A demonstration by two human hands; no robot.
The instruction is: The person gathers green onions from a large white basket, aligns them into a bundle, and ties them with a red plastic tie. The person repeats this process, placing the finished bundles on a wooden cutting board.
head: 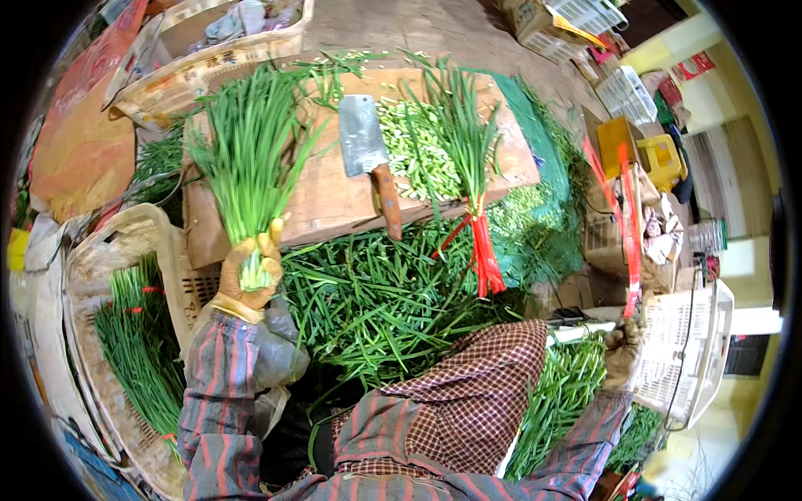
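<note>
My gloved left hand [233, 273] grips a bunch of garlic chives [254, 156] by the pale stem ends, leaves pointing away over the left side of a wooden cutting board [307, 210]. At the far right, my gloved right hand [620, 360] is closed on red plastic tie strips [633, 257], which stretch upward from it. A cleaver [364, 138] lies on the board, its wooden handle towards me. Beside the blade are chopped stem ends [420, 147]. Another chive bunch [467, 119] rests at the board's right, with red strips [482, 257] at its stem end, hanging over the edge.
Loose green leaves [369, 300] are heaped below the board. A plastic crate [94, 263] at left holds chive bunches with red ties [138, 351]. More chives [564, 388] lie by my right arm, next to a white crate [683, 338]. Another crate [207, 69] stands upper left.
</note>
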